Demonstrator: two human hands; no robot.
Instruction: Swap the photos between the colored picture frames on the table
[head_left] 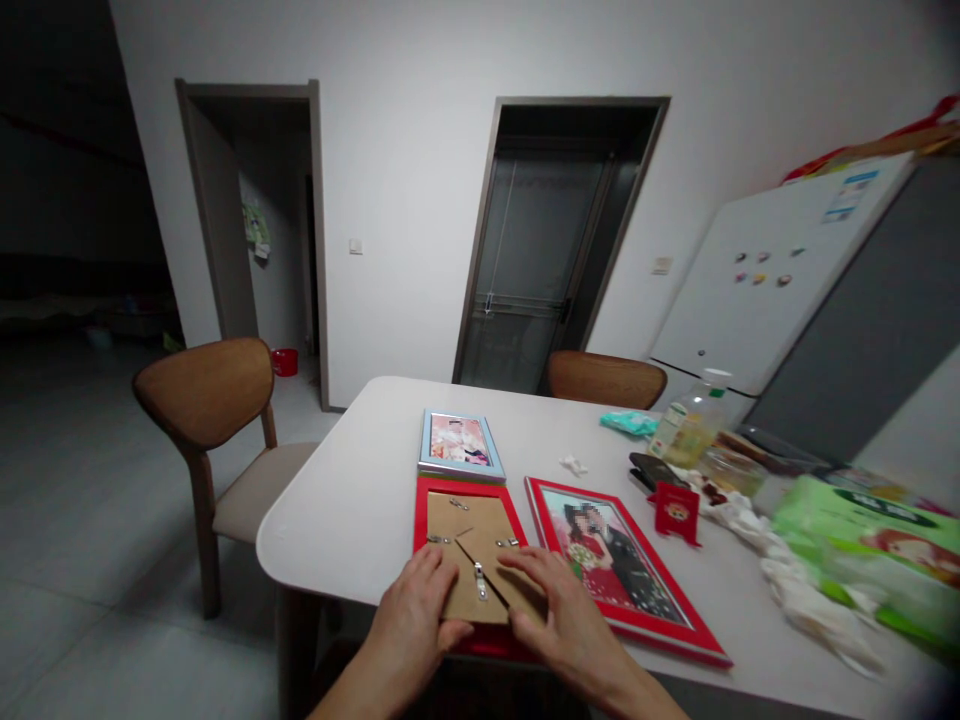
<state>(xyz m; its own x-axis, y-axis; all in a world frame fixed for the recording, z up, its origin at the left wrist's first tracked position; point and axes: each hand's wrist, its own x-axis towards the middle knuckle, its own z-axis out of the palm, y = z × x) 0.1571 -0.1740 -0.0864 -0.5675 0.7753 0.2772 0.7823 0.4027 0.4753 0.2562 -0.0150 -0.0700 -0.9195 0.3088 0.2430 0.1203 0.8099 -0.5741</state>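
Note:
A red picture frame (421, 515) lies face down at the table's near edge, its brown backing board (446, 515) upward. Metal clips sit at the board's edges, and a dark diagonal line crosses it. My left hand (416, 605) grips the frame's near left side, fingers over the edge and thumb at the board's lower rim. On the near right, my right hand (559, 620) holds the frame with curved fingers on the board and the thumb low. Just right lies a larger red-framed photo (626, 565), face up. Beyond the backing is a blue-framed photo (461, 443).
The white table (337, 500) also carries a crumpled tissue (574, 465), a red card stand (677, 513), a dark phone-like object (651, 470), a bottle (686, 420) and a green tissue pack (862, 540). Wooden chairs stand at the left (206, 395) and far side (607, 380).

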